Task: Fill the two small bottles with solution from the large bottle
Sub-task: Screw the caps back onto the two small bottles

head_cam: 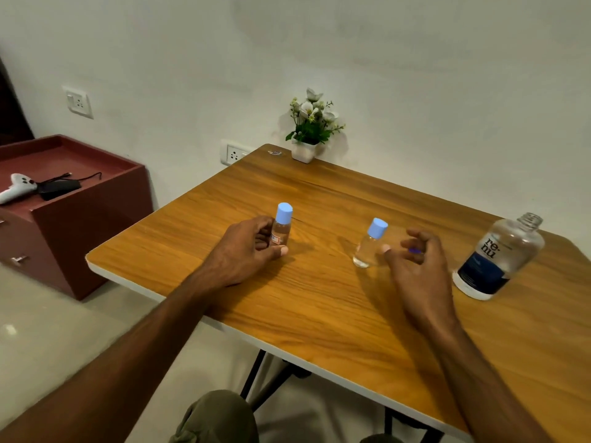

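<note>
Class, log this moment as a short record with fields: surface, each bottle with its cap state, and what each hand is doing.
surface: wooden table
large bottle: uncapped, upright, table's right side
left small bottle: blue cap on, upright
right small bottle: blue cap on, upright
left hand: grips left small bottle
right hand: fingers loosely curled beside right small bottle, contact unclear

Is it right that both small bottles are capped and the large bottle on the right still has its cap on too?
Not quite. The head view shows the large bottle uncapped, its threaded neck bare. Both small bottles, left and right, do wear blue caps.
</note>
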